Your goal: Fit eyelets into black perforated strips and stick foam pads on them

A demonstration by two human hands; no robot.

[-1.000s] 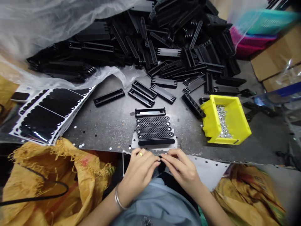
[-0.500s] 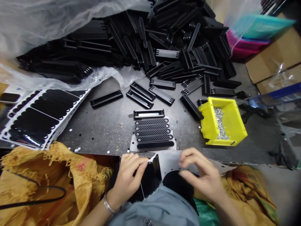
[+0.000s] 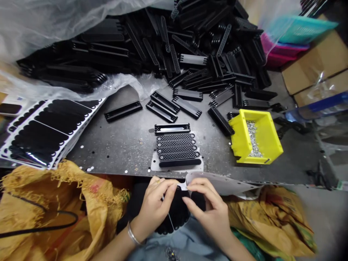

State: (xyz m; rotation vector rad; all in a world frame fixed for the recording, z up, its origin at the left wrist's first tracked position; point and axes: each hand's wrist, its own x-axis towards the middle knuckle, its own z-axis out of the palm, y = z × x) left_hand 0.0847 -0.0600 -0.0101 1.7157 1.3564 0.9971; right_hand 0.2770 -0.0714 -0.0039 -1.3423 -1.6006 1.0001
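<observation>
Black scalloped pad sheet (image 3: 176, 212) hangs between a person's hands at a workbench, its long axis running roughly upright toward the lap, with its top edge meeting a white backing liner (image 3: 221, 183) that stretches sideways to the right. The left hand (image 3: 153, 208), a silver bangle (image 3: 132, 235) at its wrist, is nearer the black sheet, its curled fingertips (image 3: 169, 190) closed at the sheet's upper edge. The right hand (image 3: 209, 206) is nearer the liner, its thumb and fingers (image 3: 197, 186) pinching the white material close to where it meets the black; how firmly either hand grips cannot be told from this view. Just ahead, on a dark steel workbench (image 3: 116, 156), four black mesh grilles (image 3: 176, 146) lie in a neat row on a white plate (image 3: 154, 163). A yellow plastic bin (image 3: 268, 127) of silver screws (image 3: 252, 139) stands to the right, a stack of scalloped black sheets (image 3: 46, 132) lies to the left, and a heap of black plastic bars (image 3: 174, 45) rises beyond. Yellow woven sacks (image 3: 54, 203) flank the person.
</observation>
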